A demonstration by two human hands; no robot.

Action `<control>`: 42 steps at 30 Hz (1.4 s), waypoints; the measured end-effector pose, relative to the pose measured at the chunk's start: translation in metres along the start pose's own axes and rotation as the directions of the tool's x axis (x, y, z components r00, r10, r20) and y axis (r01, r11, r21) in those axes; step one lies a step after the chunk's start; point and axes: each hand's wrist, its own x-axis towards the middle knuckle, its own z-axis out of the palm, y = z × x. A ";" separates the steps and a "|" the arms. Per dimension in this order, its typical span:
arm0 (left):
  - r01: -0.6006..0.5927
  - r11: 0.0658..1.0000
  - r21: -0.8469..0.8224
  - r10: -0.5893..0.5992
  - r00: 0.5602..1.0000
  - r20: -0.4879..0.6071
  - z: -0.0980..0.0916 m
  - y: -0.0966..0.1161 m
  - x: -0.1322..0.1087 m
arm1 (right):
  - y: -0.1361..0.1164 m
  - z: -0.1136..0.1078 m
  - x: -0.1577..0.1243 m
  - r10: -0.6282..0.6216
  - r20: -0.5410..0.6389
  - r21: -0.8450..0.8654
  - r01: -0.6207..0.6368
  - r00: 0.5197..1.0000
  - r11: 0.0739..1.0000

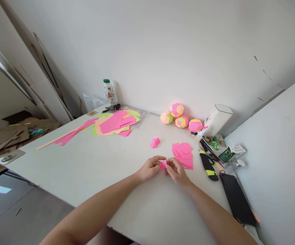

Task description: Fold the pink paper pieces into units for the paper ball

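A small folded piece of pink paper (163, 165) is pinched between both my hands, just above the white table. My left hand (150, 168) grips its left side with thumb and fingers. On the right side my right hand (176, 171) closes its fingertips around the paper's edge. Beyond the hands, a little cluster of folded pink pieces (155, 142) lies on the table. A loose stack of pink paper sheets (183, 155) is spread to the right of my right hand.
Colourful paper balls (176, 110) stand by the wall. Left of them lie cut paper sheets (114, 122), paper strips (77, 132) and a white bottle (109, 92). Along the right edge are a white box (217, 119), a black-and-yellow cutter (208, 166) and a black phone-like slab (238, 197).
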 end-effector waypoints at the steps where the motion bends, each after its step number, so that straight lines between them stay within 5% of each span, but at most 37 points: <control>1: 0.001 1.000 0.015 -0.001 1.000 0.014 0.001 0.000 0.000 | 0.000 0.000 0.000 0.007 0.000 -0.013 -0.007 1.000 1.000; 8: -0.065 0.995 0.079 0.066 0.998 -0.012 0.004 0.001 0.001 | -0.002 0.001 0.000 0.038 -0.020 -0.109 -0.040 0.999 0.993; 16: 0.031 0.999 0.011 -0.031 0.999 -0.018 0.004 -0.002 0.004 | -0.003 0.001 0.000 0.035 -0.015 -0.099 -0.036 0.999 0.994; 42: 0.016 1.000 -0.022 -0.017 0.999 -0.048 0.004 0.000 0.003 | 0.000 0.002 0.002 0.003 -0.010 -0.194 -0.005 1.000 0.981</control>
